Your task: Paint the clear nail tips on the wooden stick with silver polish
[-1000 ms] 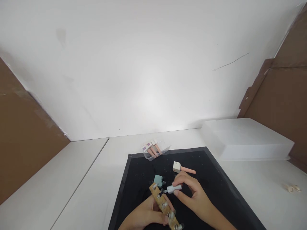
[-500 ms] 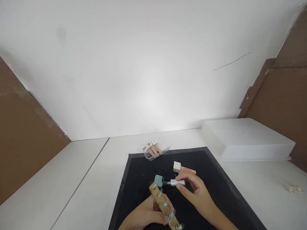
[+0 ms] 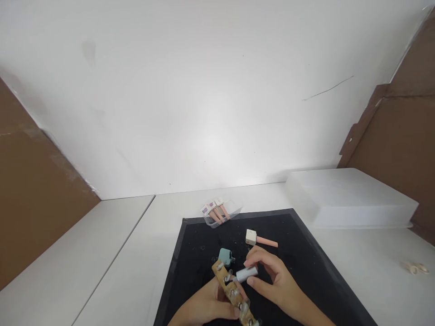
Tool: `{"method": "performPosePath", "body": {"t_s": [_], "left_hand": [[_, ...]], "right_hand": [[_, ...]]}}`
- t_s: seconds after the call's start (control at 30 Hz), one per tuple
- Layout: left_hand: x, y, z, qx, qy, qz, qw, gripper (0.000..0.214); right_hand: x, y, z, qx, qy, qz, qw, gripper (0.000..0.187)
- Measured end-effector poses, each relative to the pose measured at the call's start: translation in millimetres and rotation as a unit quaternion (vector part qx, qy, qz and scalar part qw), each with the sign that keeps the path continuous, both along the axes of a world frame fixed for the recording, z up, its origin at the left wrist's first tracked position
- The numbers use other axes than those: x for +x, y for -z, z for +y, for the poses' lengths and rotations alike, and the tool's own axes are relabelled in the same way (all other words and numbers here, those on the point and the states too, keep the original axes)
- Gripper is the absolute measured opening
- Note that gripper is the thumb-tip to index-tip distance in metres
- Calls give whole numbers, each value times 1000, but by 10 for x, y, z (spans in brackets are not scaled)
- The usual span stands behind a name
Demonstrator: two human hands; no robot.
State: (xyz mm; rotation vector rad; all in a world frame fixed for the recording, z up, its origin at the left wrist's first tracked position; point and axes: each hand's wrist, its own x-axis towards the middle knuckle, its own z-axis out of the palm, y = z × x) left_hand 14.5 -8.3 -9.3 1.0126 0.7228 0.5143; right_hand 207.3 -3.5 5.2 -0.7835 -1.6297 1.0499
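My left hand (image 3: 207, 302) is closed around a narrow wooden nail tip stand (image 3: 227, 286) with several clear nail tips on small metal posts. It is held at a slant over the black mat. In my right hand (image 3: 277, 280) a silver nail polish brush cap (image 3: 247, 273) is pinched between thumb and fingers. The brush end is at one of the upper clear tips (image 3: 229, 274); whether the bristles touch it I cannot tell. Just beyond the stand lies a teal nail polish bottle (image 3: 224, 256) without its cap, its neck pointing right.
A white bottle with a peach handle-like cap (image 3: 267, 242) lies on the black mat (image 3: 204, 235). Similar bottles (image 3: 214, 212) rest in a clear tray (image 3: 234, 209) at the back edge. To the right are a translucent white bin (image 3: 353, 194) and small beige rings (image 3: 416, 268).
My right hand has brought the brush from the teal bottle's neck down and left to the stand, tilting the cap. My left hand and the stand have barely moved.
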Motion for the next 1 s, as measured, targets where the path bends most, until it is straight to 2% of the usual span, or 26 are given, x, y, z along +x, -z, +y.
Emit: {"method": "performPosePath", "body": {"t_s": [0.2, 0.43, 0.77, 0.87, 1.0], "left_hand": [[-14, -2, -19, 0, 3, 3, 1000, 31], [-30, 23, -19, 4, 6, -2, 1000, 31], [-7, -51, -15, -19, 6, 17, 1000, 31], [-3, -16, -16, -21, 4, 16, 1000, 31], [4, 47, -22, -1, -15, 39, 999, 33]], "right_hand": [[-18, 14, 31, -1, 68, -25, 997, 11], [18, 51, 73, -3, 102, -1, 995, 10], [25, -12, 61, -78, 28, 81, 993, 21], [7, -59, 52, -103, 11, 104, 989, 24], [-9, -119, 33, -178, -12, 141, 974, 32]]}}
